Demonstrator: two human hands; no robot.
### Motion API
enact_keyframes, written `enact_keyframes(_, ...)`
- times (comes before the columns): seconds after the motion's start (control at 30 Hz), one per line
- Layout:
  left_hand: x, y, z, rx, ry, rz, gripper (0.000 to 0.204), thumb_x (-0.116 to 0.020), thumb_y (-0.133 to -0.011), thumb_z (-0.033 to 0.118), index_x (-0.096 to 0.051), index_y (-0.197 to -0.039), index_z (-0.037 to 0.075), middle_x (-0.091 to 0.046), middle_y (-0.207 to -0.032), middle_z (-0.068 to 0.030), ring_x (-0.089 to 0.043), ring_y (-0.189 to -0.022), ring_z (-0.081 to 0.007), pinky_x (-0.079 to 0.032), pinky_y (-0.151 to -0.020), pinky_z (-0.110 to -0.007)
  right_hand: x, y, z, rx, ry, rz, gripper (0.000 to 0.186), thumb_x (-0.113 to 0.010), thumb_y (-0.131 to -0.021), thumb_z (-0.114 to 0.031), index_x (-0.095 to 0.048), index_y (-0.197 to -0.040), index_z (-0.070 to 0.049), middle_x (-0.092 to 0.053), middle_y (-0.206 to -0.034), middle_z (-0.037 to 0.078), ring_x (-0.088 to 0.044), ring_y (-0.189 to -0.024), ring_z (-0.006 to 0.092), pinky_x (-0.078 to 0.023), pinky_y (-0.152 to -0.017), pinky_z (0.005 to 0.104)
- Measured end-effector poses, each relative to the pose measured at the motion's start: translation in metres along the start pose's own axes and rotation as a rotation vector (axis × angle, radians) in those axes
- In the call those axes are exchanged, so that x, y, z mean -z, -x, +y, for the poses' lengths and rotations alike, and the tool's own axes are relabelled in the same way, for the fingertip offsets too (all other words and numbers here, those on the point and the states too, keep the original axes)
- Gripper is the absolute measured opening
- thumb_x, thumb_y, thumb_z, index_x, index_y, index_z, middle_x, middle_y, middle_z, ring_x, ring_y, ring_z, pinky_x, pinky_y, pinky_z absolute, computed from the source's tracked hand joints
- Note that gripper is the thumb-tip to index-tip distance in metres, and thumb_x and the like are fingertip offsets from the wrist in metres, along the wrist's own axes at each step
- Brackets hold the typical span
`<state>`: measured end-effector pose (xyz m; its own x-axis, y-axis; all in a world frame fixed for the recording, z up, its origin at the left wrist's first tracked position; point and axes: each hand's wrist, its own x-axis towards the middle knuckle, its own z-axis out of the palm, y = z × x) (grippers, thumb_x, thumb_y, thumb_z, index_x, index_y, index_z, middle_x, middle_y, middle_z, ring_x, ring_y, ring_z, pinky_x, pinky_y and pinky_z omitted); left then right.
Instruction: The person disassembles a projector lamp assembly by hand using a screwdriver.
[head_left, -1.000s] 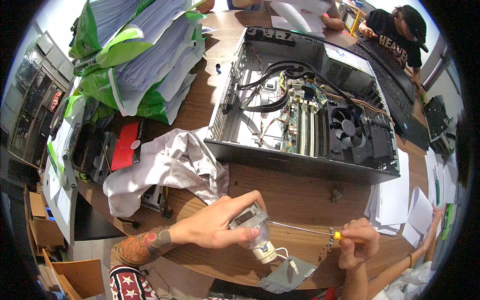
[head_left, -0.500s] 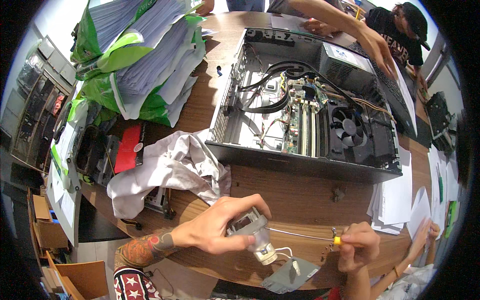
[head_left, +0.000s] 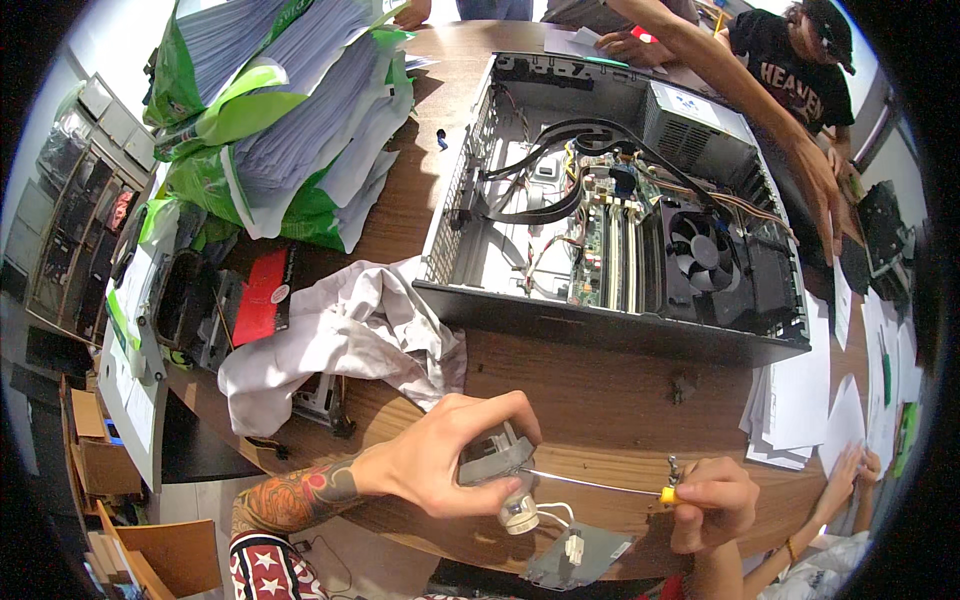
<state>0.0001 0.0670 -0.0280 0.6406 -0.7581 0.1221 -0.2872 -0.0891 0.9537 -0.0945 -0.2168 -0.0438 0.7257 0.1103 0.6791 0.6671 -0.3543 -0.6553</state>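
Observation:
My left hand [head_left: 432, 458] is closed around a projector lamp [head_left: 519, 512] in a grey frame, with its round pale end pointing down. A white cable [head_left: 553, 508] with a small plug trails from the lamp over a grey flat plate [head_left: 582, 556] at the near table edge. In my right hand [head_left: 715, 500], thumb and fingers pinch a screwdriver [head_left: 600, 487] by its yellow handle end. Its long thin shaft reaches left, and the tip meets the lamp's frame beside my left fingers. Small screws [head_left: 673, 464] lie by the handle.
An opened computer case [head_left: 600, 315] stands beyond my hands. To the left are a crumpled whitish cloth [head_left: 330, 330], a red box [head_left: 262, 297] and tall paper stacks in green wrap [head_left: 300, 150]. Loose papers [head_left: 790, 415] lie at right, where other people's hands [head_left: 845, 475] rest.
The lamp has tilted slightly in my left hand, and the screwdriver's tip and handle sit a little lower. Across the table, another person's arm has shifted right and down toward the papers.

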Motion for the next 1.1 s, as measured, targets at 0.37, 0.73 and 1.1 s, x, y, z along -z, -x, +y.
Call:
enact_keyframes(0.37, -0.0036, -0.0003, -0.0036, -0.029, -0.025, 0.044, 0.027, -0.066, -0.074, 0.015, -0.054, -0.094, 0.0, -0.062, -0.071, -0.0114, -0.064, -0.063, -0.0248, -0.049, -0.057, -0.032, 0.002, -0.0014, 0.0013, 0.006, -0.013, -0.012, 0.022, -0.064, -0.09, -0.021, -0.059, -0.094, 0.0, -0.054, -0.067, 0.006, -0.045, -0.05, 0.01, -0.036, -0.044, 0.022)
enact_keyframes(0.73, -0.004, 0.0004, -0.0026, -0.051, -0.059, 0.056, 0.029, -0.067, -0.074, 0.015, -0.054, -0.094, -0.001, -0.062, -0.073, -0.0116, -0.065, -0.065, -0.0249, -0.05, -0.059, -0.032, 0.0027, -0.0022, 0.0005, 0.004, -0.014, 0.002, 0.021, -0.064, -0.089, -0.02, -0.059, -0.09, 0.0, -0.054, -0.065, 0.006, -0.047, -0.052, 0.0123, -0.04, -0.047, 0.0236)
enact_keyframes(1.1, -0.0057, 0.004, -0.0036, 0.008, -0.128, 0.026, 0.037, -0.069, -0.071, 0.019, -0.061, -0.098, -0.004, -0.066, -0.09, -0.0166, -0.068, -0.079, -0.0294, -0.054, -0.071, -0.034, 0.0023, 0.0009, 0.0018, -0.009, -0.06, 0.025, 0.018, -0.06, -0.091, -0.015, -0.056, -0.092, 0.002, -0.053, -0.068, 0.008, -0.046, -0.054, 0.0109, -0.037, -0.046, 0.0226)
